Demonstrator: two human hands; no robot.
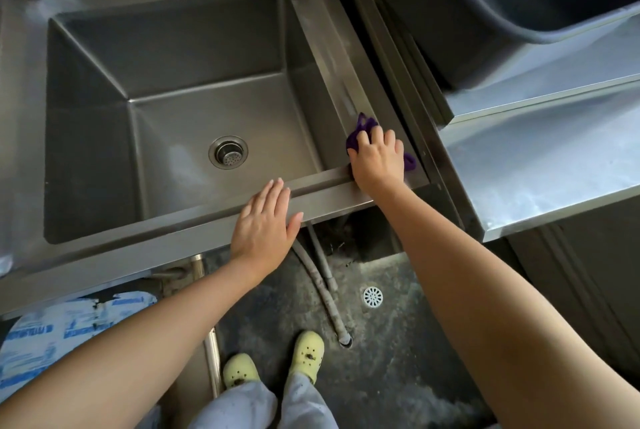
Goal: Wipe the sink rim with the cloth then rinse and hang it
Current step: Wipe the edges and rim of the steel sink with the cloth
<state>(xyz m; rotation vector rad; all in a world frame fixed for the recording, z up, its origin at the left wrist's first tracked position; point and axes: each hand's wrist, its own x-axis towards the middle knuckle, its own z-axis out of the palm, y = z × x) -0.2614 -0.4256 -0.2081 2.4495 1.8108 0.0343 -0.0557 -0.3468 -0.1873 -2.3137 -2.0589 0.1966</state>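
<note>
Purple cloth [362,132] sits bunched at the near right corner of the steel sink rim [341,80], pressed down under the right hand [379,160], whose fingers curl over it. The left hand [266,222] lies flat and released on the front rim, holding nothing.

The sink [86,137] is a deep square steel basin — dull grey, dry-looking, with a round strainer drain [228,152] in its floor, right of centre. Its flat rim [194,234] runs all round. The cloth [360,132] is small and purple — bunched up on the rim at the near right corner, mostly covered, its edges poking out far and right.
</note>
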